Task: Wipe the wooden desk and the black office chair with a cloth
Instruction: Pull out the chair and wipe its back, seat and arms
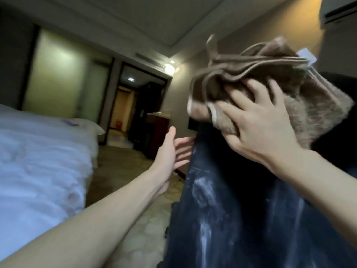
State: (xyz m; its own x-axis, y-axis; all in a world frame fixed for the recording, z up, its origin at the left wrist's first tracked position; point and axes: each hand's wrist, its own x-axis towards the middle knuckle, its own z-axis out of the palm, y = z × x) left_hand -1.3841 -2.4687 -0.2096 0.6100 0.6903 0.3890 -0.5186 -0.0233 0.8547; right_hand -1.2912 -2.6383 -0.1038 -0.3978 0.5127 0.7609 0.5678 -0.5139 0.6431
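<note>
The R fingers (241, 99) are spread wide over a bunched brown cloth (260, 74), and the thumb is curled under a paler fold of it, so the cloth is held and pressed by the right hand (258, 128) against the top edge of the black office chair (231, 219). The cloth is crumpled w/ several hemmed layers fanned out above the knuckles; a white tag (307, 53) is seen at its far side (motion blur, so no detail can be read). The chair's backrest is seen from behind, upright, filling the lower R of the view, and pale dusty streaks are visible on its dark surface. The L fingers (183, 151) are held straight and loosely apart, nothing gripped; their tips are hidden behind the backrest's L edge, so contact cannot be told. The left hand (172, 151) is stretched forward, thumb up. A bed (38, 161) w/ white bedding is seen at L, a pale tiled floor (146, 219) between bed and chair, a lit doorway (123, 105) beyond.
</note>
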